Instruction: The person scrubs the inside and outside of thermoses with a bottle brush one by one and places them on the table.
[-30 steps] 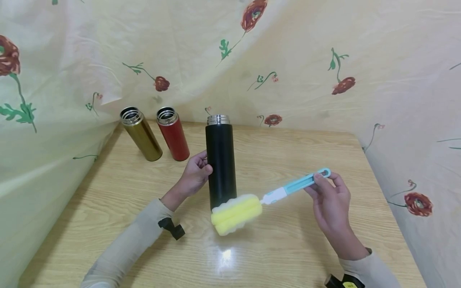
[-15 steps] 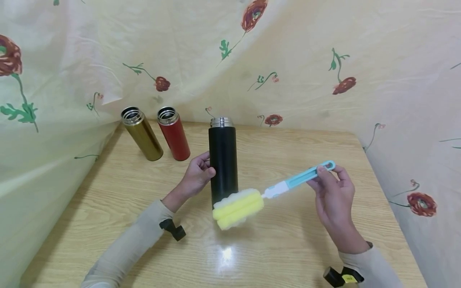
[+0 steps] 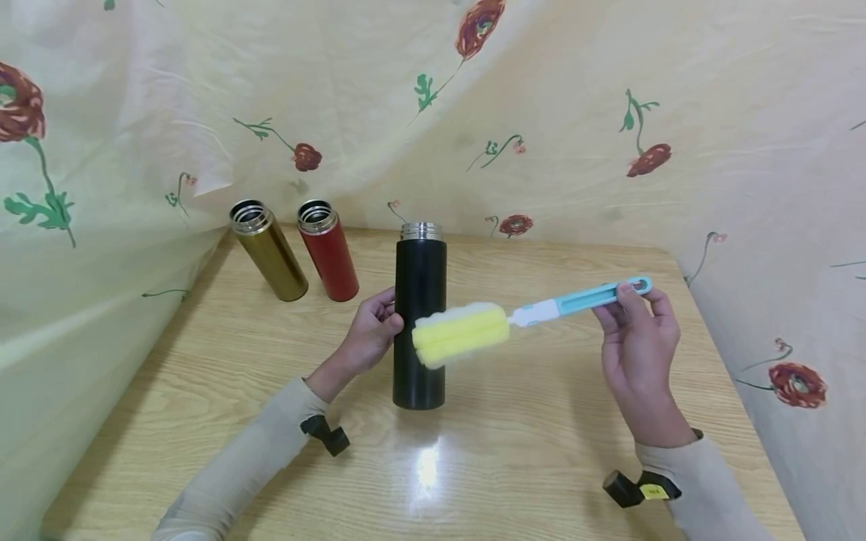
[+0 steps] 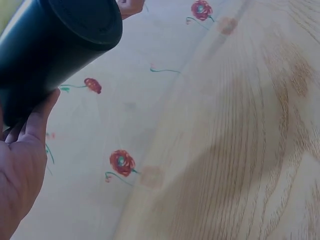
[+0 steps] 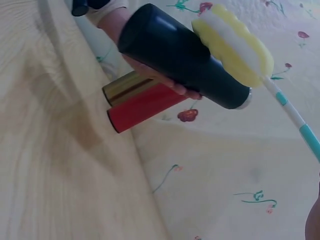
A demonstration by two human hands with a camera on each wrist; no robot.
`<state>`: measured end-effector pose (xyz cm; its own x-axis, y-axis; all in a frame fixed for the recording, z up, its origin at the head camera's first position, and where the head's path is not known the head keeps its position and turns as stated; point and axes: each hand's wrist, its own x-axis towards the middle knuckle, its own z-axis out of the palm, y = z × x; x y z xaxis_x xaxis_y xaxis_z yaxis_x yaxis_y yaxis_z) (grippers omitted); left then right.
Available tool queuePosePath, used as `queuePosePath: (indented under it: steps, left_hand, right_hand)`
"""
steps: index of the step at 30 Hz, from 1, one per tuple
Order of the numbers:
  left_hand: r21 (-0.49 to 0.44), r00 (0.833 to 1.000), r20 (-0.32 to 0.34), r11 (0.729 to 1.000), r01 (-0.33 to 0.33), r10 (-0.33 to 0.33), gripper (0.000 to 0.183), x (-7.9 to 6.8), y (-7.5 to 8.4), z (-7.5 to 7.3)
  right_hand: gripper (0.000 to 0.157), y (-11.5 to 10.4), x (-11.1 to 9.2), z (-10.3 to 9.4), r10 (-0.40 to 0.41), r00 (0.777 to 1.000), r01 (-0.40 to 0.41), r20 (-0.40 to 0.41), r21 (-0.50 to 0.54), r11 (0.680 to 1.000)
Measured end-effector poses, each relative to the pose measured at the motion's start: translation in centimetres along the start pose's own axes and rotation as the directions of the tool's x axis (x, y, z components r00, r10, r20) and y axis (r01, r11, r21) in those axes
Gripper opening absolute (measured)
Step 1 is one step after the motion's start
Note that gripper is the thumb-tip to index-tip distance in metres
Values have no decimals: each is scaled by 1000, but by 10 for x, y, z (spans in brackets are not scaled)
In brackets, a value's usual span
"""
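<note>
In the head view a black thermos (image 3: 420,278) with a bare steel neck is held upright by my left hand (image 3: 370,330), its thumb on the near side and its fingers behind. The left wrist view shows the thermos's dark base (image 4: 90,20) raised off the table. My right hand (image 3: 643,353) pinches the blue end of a bottle brush (image 3: 588,299) between thumb and fingers. The brush's yellow and white sponge head (image 3: 463,334) hangs in front of the thermos body; whether they touch I cannot tell.
Two open thermoses, one gold (image 3: 274,259) and one red (image 3: 331,259), stand at the table's back left. The wooden table (image 3: 528,451) is bordered behind and at both sides by flowered cloth (image 3: 379,98).
My right hand has lifted the bottle brush, so its sponge moved from the thermos's bottom up to its middle. The thermos has shifted slightly right.
</note>
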<state>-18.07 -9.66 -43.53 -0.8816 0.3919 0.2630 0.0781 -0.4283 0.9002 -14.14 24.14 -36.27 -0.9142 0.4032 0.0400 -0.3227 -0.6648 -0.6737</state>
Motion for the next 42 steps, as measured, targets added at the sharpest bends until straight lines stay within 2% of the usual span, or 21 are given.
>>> queuePosePath:
  steps: [4, 8, 14, 18, 23, 29, 33, 38, 42]
  left_hand:
    - [96, 1000, -16, 995, 21, -19, 105, -1, 2, 2]
    - [184, 999, -24, 982, 52, -48, 111, -2, 3, 4]
    - [188, 993, -1, 976, 114, -115, 112, -3, 4, 7]
    - [223, 987, 13, 963, 150, -157, 110, -4, 5, 9]
    - [243, 985, 16, 956, 164, -173, 101, -5, 6, 8]
    - [273, 983, 15, 947, 171, -182, 66, -7, 7, 8]
    - [238, 986, 50, 961, 142, -158, 60, -8, 6, 9]
    - [114, 985, 124, 988, 107, -121, 63, -9, 4, 9]
    - [50, 982, 156, 993, 103, -109, 62, -8, 2, 10]
  right_hand:
    - [16, -1, 8, 6, -15, 1000, 15, -12, 21, 1000]
    - [15, -1, 15, 13, -27, 999, 28, -32, 34, 999]
    - [19, 1, 23, 24, -25, 997, 32, -79, 86, 996]
    - [20, 4, 26, 28, -39, 995, 48, -92, 90, 995]
    - [21, 8, 28, 28, -51, 993, 60, -108, 83, 995]
    - [21, 9, 30, 27, -54, 991, 63, -123, 67, 996]
    - [22, 11, 30, 26, -54, 991, 62, -125, 57, 996]
    - [22, 13, 30, 26, -64, 991, 70, -118, 44, 997]
    - [22, 14, 30, 25, -63, 990, 68, -124, 36, 997]
